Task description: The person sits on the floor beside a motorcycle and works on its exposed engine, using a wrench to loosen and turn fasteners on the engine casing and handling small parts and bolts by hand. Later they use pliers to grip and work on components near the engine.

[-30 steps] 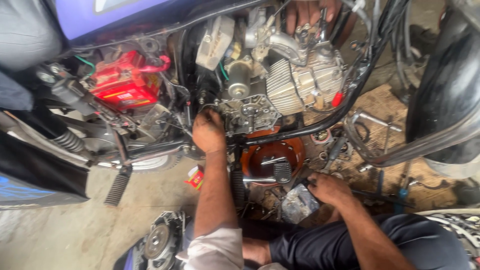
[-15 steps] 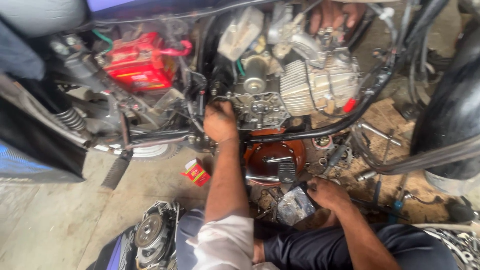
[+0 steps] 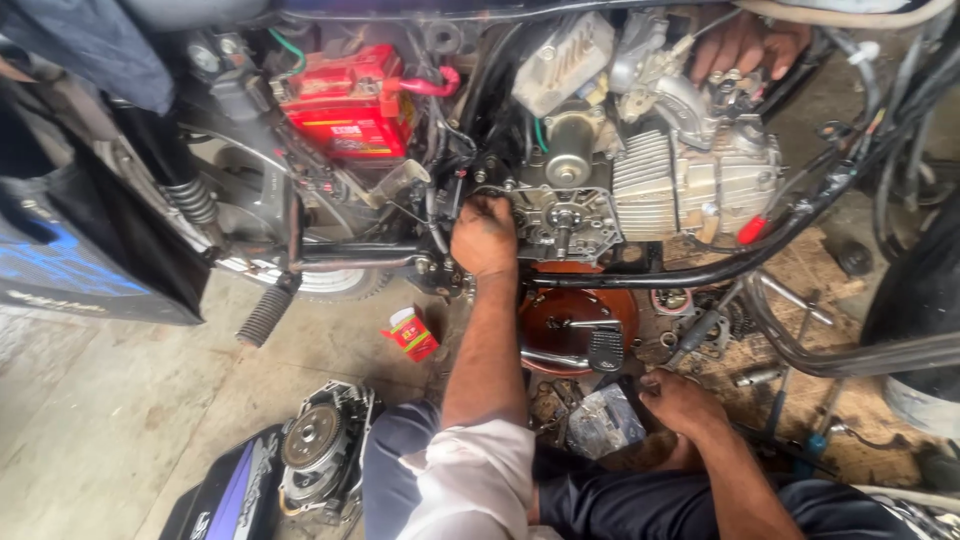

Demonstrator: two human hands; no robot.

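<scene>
My left hand (image 3: 483, 235) reaches up to the left side of the motorcycle engine (image 3: 640, 185), its fingers curled against the open crankcase by the gears; what they grip is hidden. My right hand (image 3: 682, 402) rests low on the dirty floor, fingertips down among small parts next to a clear plastic bag of parts (image 3: 603, 420). Another person's hand (image 3: 745, 42) touches the top of the engine from the far side.
A red battery (image 3: 345, 105) sits in the frame at the left. An orange drain pan (image 3: 570, 315) lies under the engine with a foot pedal over it. A small red box (image 3: 412, 332) and a removed clutch cover (image 3: 320, 450) lie on the concrete. Tools are scattered at the right.
My left hand stays on the crankcase. My right hand has shifted slightly right and down beside the plastic bag. The view has drifted, so the engine sits lower in frame.
</scene>
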